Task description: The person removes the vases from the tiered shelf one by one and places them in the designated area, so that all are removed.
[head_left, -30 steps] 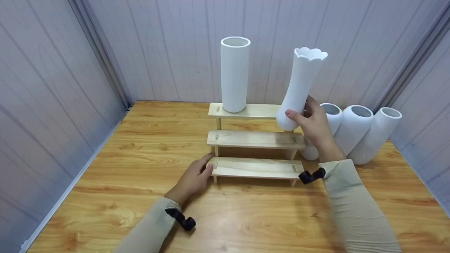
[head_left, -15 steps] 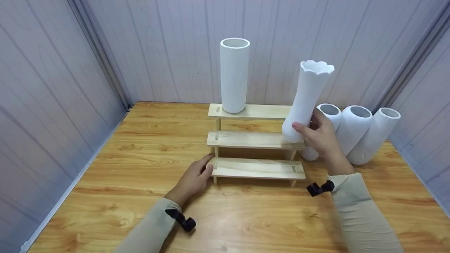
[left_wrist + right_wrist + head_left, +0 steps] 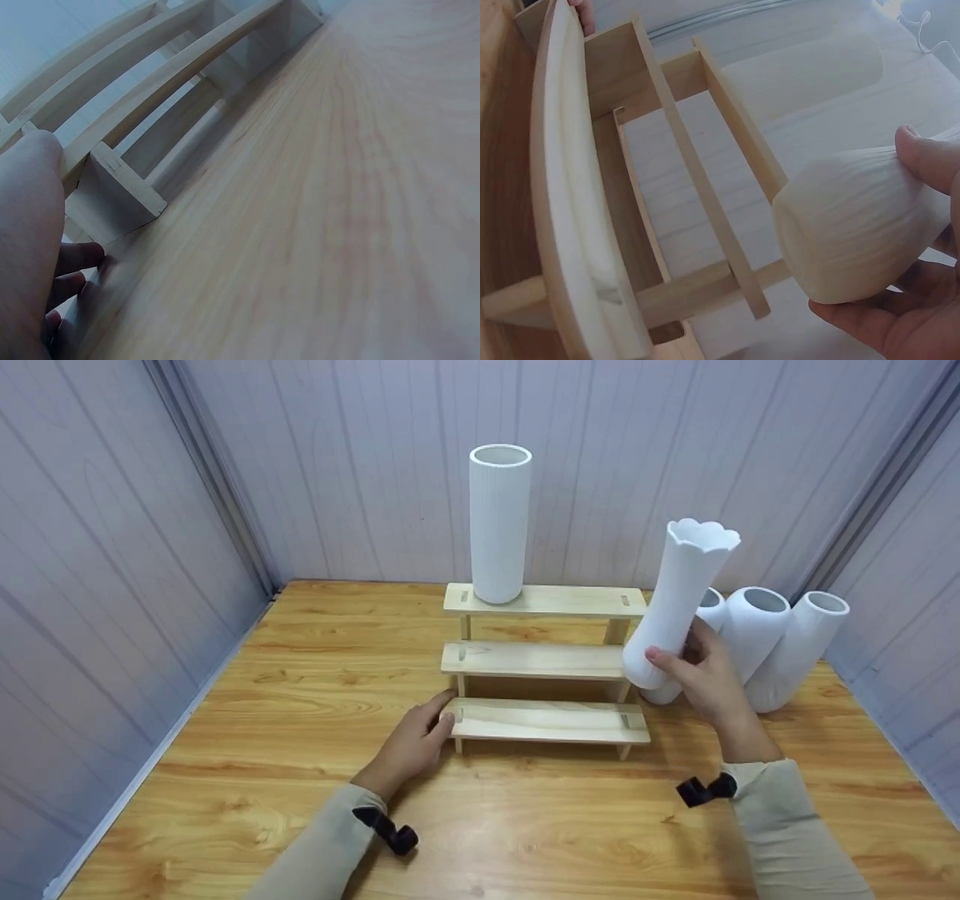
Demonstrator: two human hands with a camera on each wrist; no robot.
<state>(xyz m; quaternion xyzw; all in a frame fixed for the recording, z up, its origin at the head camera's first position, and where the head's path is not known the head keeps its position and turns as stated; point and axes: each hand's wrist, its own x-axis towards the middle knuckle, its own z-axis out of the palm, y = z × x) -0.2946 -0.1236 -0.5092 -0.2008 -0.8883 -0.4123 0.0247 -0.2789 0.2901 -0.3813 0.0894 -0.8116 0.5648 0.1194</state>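
Observation:
My right hand (image 3: 712, 682) grips the lower part of a white vase (image 3: 679, 592) with a scalloped rim, thumb on the near side. The vase leans, its base off the table at the right end of a three-step wooden display stand (image 3: 551, 721). In the right wrist view, thumb and fingers clasp the rounded vase body (image 3: 840, 225). My left hand (image 3: 409, 741) holds the left end of the stand's lowest step. The left wrist view shows its thumb at the board and fingers beside the stand's leg (image 3: 112, 195). A ribbed cylindrical vase (image 3: 499, 525) stands upright on the top step.
Three more white vases stand close together right of the stand: one partly hidden (image 3: 712, 600), a rounded one (image 3: 757, 630) and a narrower one (image 3: 806, 645). Pale panel walls (image 3: 360, 472) enclose the wooden table (image 3: 300, 660) at the back and sides.
The right hand has carried the scalloped vase down and to the right, from over the upper steps to beside the stand's right end. The left hand has stayed in place.

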